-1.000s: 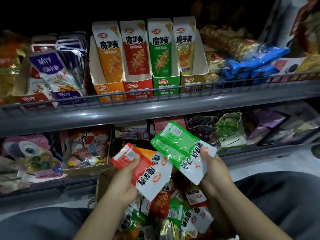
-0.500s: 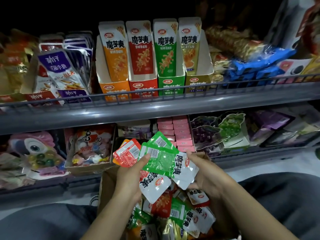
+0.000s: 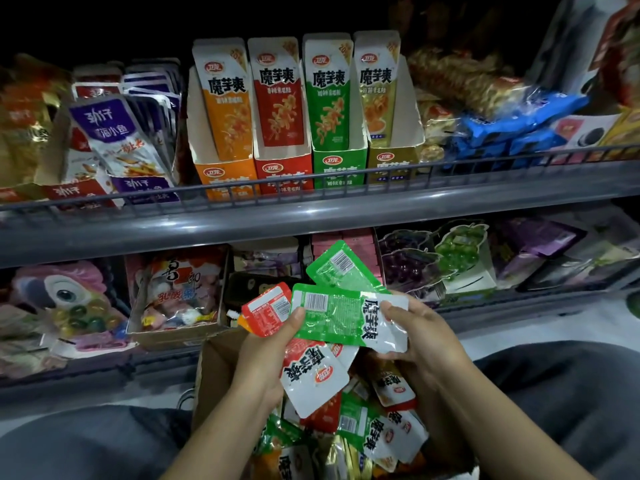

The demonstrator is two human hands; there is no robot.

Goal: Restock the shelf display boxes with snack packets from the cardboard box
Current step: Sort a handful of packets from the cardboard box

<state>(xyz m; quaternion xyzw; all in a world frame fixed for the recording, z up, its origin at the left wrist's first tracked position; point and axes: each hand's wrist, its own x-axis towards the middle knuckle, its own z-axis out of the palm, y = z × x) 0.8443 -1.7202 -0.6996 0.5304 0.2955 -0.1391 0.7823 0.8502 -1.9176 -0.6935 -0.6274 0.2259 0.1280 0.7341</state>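
Green packets (image 3: 332, 317) gripped by left hand (image 3: 268, 355) and right hand (image 3: 420, 336) | display boxes (image 3: 341, 164) look stocked | cardboard box (image 3: 214, 372) holds plenty more

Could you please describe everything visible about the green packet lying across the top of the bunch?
The green packet is a flat, glossy plastic pouch, green with a white barcode label at its left end and a white end with black characters at its right. It lies roughly level, back side up. The left hand pinches its left end, the right hand its white end.
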